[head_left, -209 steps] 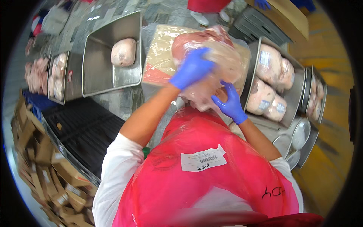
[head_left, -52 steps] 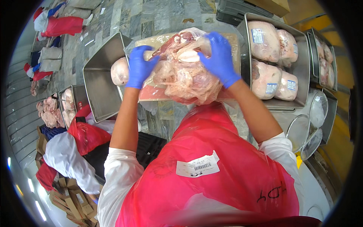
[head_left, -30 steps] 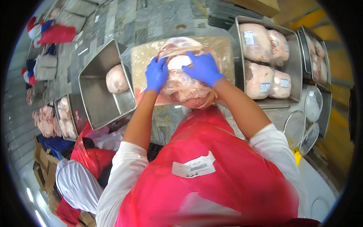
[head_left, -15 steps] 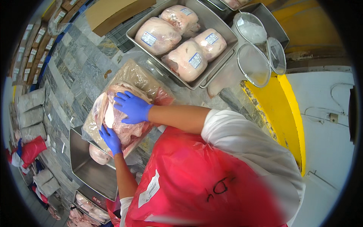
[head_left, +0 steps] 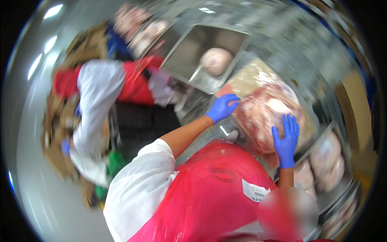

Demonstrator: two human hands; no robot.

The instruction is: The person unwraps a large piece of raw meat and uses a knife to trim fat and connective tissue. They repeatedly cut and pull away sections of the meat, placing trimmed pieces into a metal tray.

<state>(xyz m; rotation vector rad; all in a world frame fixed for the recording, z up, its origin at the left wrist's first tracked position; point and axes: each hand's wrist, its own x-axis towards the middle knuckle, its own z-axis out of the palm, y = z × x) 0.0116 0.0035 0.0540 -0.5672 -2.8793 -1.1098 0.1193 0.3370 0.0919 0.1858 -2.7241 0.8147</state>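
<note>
Blue right fingers [head_left: 290,124] touch glossy meat [head_left: 258,121].

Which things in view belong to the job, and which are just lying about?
Likely the job:
- raw meat
- plastic-covered surface under it
- right hand, on the meat
- left hand, by its edge
- metal tub with one pale piece

Likely just about:
- cardboard pile
- green item
- brown carton

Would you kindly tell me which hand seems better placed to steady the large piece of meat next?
Probably the right hand: its fingers lie over the right side of the large piece of meat. The left hand is by the left edge, where contact is unclear.
</note>
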